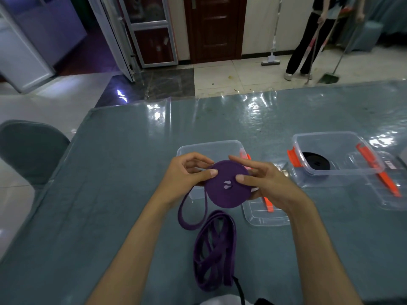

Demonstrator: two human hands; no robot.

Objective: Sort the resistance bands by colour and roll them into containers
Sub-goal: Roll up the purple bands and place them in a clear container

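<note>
I hold a purple resistance band wound into a flat roll (226, 190) above the near edge of a clear plastic container (198, 148). My left hand (187, 175) grips the roll's left side, thumb on top. My right hand (266, 183) grips its right side. A loose tail of the same band (187, 219) hangs from the roll to the table. A second purple band (213, 249) lies loosely tangled on the table nearer to me. To the right, another clear container (343, 170) holds a rolled black band (316, 163).
Clear lids with orange clips lie beside the containers, one lid (264, 216) under my right hand and another lid (392, 194) at the far right. The table has a shiny blue-grey cover (110, 172). A grey chair (28, 150) stands at left. A person (308, 40) sweeps the floor beyond the table.
</note>
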